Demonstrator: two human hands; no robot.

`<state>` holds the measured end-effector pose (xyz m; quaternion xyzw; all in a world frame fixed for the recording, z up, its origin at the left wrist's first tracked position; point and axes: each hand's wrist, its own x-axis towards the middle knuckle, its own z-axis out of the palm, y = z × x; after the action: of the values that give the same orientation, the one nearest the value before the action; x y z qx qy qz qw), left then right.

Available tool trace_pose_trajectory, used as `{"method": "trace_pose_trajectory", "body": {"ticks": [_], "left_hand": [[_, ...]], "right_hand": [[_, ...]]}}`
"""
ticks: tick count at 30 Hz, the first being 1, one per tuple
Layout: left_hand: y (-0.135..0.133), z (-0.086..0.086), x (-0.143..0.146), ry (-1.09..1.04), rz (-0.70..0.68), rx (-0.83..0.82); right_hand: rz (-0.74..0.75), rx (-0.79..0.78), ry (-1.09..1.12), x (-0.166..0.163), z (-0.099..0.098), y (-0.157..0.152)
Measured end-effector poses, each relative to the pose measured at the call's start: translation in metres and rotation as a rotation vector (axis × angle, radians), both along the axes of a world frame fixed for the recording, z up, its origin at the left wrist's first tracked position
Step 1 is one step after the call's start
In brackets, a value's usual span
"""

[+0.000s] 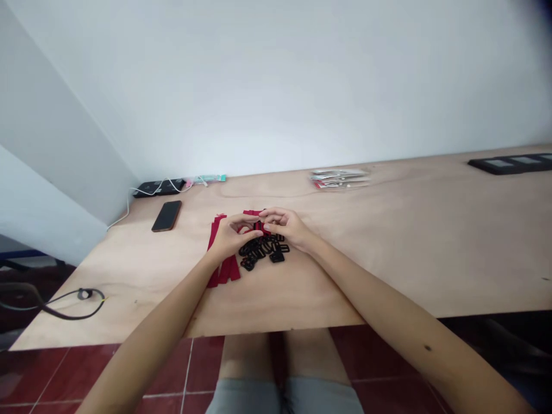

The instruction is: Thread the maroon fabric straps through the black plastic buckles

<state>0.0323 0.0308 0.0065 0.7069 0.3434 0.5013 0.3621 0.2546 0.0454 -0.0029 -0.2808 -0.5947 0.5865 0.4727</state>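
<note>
My left hand (232, 233) and my right hand (290, 226) meet over the table, fingers and thumbs pinched around one small piece. Between the fingertips shows a small black buckle (258, 226) with red webbing strap (267, 229) at it. Fingers partly hide how the strap runs through the buckle. Right below the hands lies a loose pile of black plastic buckles (263, 249). Several flat red strips of webbing (225, 273) lie under and beside my left wrist. Another red strip (250, 213) shows just beyond the fingers.
On the wooden table (409, 247), a phone (167, 216) lies at left, near a black power strip (159, 187) with a white cable. Plastic-wrapped packets (340, 178) sit by the wall. A black cable (73, 315) loops over the left edge; another black strip (513, 164) lies far right.
</note>
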Motion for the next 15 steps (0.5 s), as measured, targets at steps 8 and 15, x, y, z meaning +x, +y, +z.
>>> {"method": "trace_pose_trajectory", "body": {"ticks": [8,15], "left_hand": [[-0.0019,0.0017,0.0022,0.033,-0.052,0.022],[0.0039,-0.0044,0.0022,-0.103,0.018,0.014]], "right_hand": [[0.011,0.000,-0.007,-0.0026,0.0011,-0.0033],[-0.019,0.002,0.038,-0.0032,0.0024,-0.0020]]}}
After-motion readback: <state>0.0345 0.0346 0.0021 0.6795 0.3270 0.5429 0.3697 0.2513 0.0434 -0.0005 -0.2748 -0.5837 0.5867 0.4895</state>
